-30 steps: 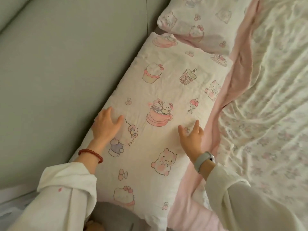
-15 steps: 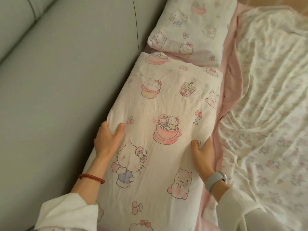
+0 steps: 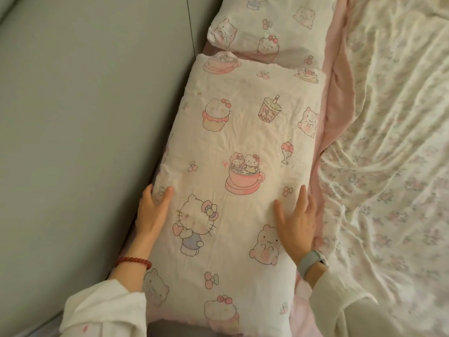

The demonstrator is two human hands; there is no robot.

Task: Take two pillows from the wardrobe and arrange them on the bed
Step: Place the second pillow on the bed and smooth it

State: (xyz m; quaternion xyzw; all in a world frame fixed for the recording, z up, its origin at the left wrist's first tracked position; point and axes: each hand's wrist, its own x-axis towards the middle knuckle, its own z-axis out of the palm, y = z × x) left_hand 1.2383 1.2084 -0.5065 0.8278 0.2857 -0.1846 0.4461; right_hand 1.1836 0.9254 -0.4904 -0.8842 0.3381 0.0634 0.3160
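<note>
A white pillow with pink cartoon prints (image 3: 243, 132) lies lengthwise on the bed along the grey headboard. A second pillow with the same print (image 3: 272, 30) lies just beyond it, their ends touching. My left hand (image 3: 151, 212) rests on the near pillow's left edge, thumb on top and fingers down the side by the headboard. My right hand (image 3: 295, 224) lies flat on the pillow's right part with fingers spread. Neither hand lifts the pillow.
The padded grey headboard (image 3: 85, 130) fills the left side. A pink sheet (image 3: 332, 113) shows beside the pillows. A crumpled cream floral blanket (image 3: 388, 154) covers the bed to the right.
Both hands have slid along the near pillow, the left to its headboard edge and the right flat near its right side. The view has moved closer to the pillows.
</note>
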